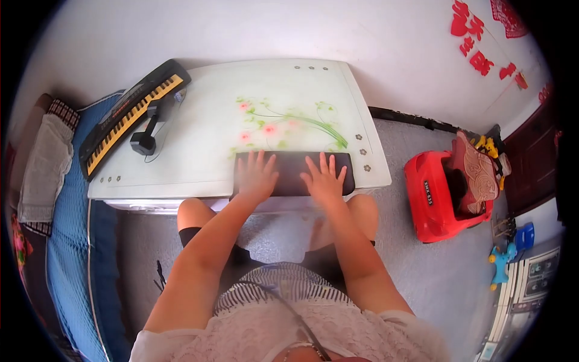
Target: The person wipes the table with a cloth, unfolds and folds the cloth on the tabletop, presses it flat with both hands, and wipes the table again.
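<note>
A dark, flat rectangular piece [294, 169] lies along the near edge of a white table [181, 133] printed with flowers; whether it is folded cloth or a pad I cannot tell. My left hand [256, 176] rests palm down on its left part with the fingers spread. On the right part lies my right hand [326, 179], also flat and spread, fingertips pointing away from me. Neither hand grips anything. Part of the dark piece is hidden under both hands.
An electronic keyboard [129, 114] lies slanted at the table's left end, with a black dumbbell [146, 134] beside it. Left of the table is a blue-covered seat or bed [66, 241]. A red toy car [429, 199] stands on the floor to the right.
</note>
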`<act>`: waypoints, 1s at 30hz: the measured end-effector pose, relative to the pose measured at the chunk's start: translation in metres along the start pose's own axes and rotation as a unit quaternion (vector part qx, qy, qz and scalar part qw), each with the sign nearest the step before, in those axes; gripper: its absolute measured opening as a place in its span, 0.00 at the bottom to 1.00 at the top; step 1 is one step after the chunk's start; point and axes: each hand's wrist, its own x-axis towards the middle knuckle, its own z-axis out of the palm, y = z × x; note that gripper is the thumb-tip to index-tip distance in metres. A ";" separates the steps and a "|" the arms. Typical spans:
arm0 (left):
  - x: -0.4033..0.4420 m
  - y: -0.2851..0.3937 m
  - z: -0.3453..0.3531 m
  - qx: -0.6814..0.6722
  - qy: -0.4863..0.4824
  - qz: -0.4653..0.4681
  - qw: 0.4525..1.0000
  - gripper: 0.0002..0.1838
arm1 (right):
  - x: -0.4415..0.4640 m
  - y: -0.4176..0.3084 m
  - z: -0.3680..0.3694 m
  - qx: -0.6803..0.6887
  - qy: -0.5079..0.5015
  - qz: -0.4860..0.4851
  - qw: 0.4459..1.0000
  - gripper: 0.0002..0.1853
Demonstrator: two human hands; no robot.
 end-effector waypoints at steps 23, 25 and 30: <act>0.180 0.059 0.026 0.007 -0.001 0.009 1.000 0.33 | 0.170 0.111 0.009 -0.035 0.011 0.036 0.999 0.34; 0.193 0.062 0.026 0.006 -0.001 0.008 1.000 0.33 | 0.185 0.116 0.010 -0.030 0.006 0.042 0.999 0.34; 0.218 0.063 0.030 0.012 -0.022 -0.001 1.000 0.33 | 0.209 0.121 0.012 -0.027 -0.010 0.058 0.998 0.34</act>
